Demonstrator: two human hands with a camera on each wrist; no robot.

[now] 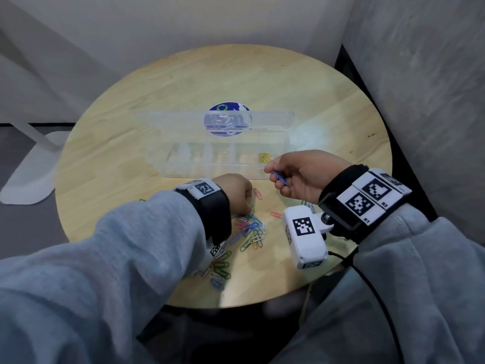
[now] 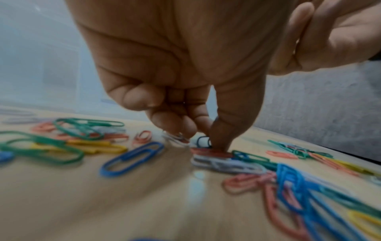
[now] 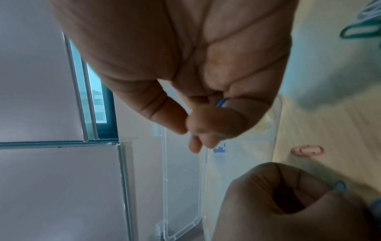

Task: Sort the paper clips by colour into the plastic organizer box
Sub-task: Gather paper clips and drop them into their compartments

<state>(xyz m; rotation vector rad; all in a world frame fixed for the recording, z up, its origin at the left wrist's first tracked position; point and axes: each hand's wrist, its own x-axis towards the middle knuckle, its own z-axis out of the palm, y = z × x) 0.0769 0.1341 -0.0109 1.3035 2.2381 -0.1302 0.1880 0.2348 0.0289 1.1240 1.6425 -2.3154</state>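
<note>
A clear plastic organizer box (image 1: 183, 164) stands open mid-table, its lid (image 1: 168, 122) raised behind it. Yellow clips (image 1: 264, 158) lie in a right-hand compartment. Mixed-colour paper clips (image 1: 252, 229) are heaped on the table in front of the box. My left hand (image 1: 246, 204) reaches down into the heap with curled fingers. In the left wrist view the left hand (image 2: 203, 135) pinches a dark blue clip (image 2: 203, 141) between thumb and forefinger. My right hand (image 1: 273, 174) hovers at the box's near right corner, holding blue clips (image 1: 280, 178). A blue clip (image 3: 222, 102) shows between the right hand's (image 3: 198, 130) thumb and fingers.
More clips (image 1: 220, 269) lie under my left sleeve near the round table's front edge. Single red clips (image 1: 258, 193) (image 1: 275, 214) lie between the hands. A blue round sticker (image 1: 228, 107) shows behind the lid. A white stand base (image 1: 31, 174) is on the floor left; a grey wall stands close on the right.
</note>
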